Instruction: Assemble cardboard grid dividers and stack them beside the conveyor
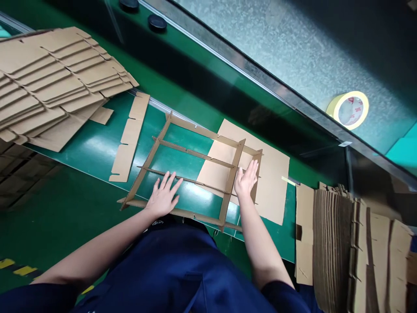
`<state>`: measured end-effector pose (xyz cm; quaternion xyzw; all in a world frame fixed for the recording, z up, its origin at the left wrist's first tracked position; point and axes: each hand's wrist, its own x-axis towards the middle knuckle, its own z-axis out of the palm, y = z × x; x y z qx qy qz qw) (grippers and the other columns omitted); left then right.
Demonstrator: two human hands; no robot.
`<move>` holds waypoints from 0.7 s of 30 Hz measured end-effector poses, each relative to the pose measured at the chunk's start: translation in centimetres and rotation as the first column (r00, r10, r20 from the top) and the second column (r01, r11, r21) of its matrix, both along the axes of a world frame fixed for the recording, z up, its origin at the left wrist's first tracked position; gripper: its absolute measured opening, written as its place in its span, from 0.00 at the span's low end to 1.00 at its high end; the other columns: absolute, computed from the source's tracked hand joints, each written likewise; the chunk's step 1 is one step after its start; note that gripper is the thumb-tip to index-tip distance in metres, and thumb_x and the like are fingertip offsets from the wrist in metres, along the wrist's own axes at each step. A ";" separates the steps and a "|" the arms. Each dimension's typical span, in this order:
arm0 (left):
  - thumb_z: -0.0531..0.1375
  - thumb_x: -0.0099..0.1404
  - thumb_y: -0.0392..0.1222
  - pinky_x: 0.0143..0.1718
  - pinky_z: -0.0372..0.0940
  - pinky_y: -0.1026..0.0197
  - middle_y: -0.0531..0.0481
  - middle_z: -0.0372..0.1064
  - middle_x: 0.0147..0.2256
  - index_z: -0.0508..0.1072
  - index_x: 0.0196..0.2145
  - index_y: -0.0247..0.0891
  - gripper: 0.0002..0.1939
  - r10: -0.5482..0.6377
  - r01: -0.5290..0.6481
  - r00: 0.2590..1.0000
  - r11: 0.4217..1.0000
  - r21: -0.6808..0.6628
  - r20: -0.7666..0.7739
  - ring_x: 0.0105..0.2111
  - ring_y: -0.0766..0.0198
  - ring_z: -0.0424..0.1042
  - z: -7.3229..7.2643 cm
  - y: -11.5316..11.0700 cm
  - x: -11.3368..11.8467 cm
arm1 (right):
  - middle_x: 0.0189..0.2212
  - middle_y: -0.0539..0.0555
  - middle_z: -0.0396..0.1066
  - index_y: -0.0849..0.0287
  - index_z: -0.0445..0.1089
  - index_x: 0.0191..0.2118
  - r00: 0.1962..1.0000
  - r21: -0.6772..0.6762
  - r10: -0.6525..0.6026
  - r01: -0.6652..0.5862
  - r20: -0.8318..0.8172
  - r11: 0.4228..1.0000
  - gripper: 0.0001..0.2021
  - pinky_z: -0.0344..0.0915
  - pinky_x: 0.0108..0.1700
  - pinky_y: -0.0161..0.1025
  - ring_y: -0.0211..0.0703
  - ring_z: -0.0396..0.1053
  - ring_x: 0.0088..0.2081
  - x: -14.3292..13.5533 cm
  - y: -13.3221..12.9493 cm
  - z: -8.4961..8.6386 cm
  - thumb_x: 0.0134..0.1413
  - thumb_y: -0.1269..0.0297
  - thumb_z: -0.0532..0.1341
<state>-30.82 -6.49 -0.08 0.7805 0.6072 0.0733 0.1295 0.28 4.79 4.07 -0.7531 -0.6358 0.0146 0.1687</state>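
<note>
A cardboard divider grid (230,184), made of interlocked slotted strips, stands on edge on the green table in front of me. My left hand (164,198) is open with fingers spread, over the near left part of the grid; its fingertips reach one of the long strips. My right hand (246,180) is open, fingers stretched out and close together, between the two cross strips at the right end. Neither hand grips anything. Under the grid's right part lies a flat cardboard sheet (273,182). Left of the grid lies a single slotted cardboard strip (127,139).
Folded cardboard dividers (65,69) are piled at the left end of the green table (87,152). Many cardboard strips (330,243) stand packed together at the right. A roll of yellow tape (334,108) sits on the raised metal shelf (276,56).
</note>
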 end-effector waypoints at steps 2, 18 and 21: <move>0.51 0.67 0.44 0.61 0.46 0.38 0.42 0.35 0.68 0.51 0.66 0.44 0.30 0.006 -0.006 1.000 1.000 0.005 0.000 0.67 0.45 0.33 0.0 0.0 0.1 | 0.69 0.61 0.32 0.62 0.30 0.69 0.999 -0.014 -0.005 0.005 0.046 1.000 0.32 0.45 0.62 0.56 0.47 0.29 0.68 -0.5 4.5 -0.2 0.65 0.51 0.37; 0.56 0.63 0.44 0.60 0.48 0.38 0.41 0.39 0.67 0.52 0.65 0.44 0.34 0.014 -0.018 0.996 0.999 0.046 0.091 0.67 0.45 0.37 0.0 0.2 0.5 | 0.68 0.58 0.38 0.56 0.48 0.67 0.967 -0.274 0.176 -0.121 0.185 0.954 0.32 0.45 0.61 0.60 0.49 0.34 0.68 -0.4 7.5 -4.1 0.64 0.50 0.33; 0.54 0.64 0.44 0.60 0.52 0.43 0.40 0.48 0.65 0.59 0.61 0.41 0.28 0.003 -0.037 0.986 0.979 0.200 0.168 0.66 0.49 0.44 0.8 1.2 -1.0 | 0.68 0.58 0.41 0.55 0.54 0.65 0.977 -0.231 0.151 -0.113 0.152 0.966 0.31 0.46 0.61 0.59 0.49 0.36 0.68 -0.9 7.1 -4.4 0.63 0.50 0.34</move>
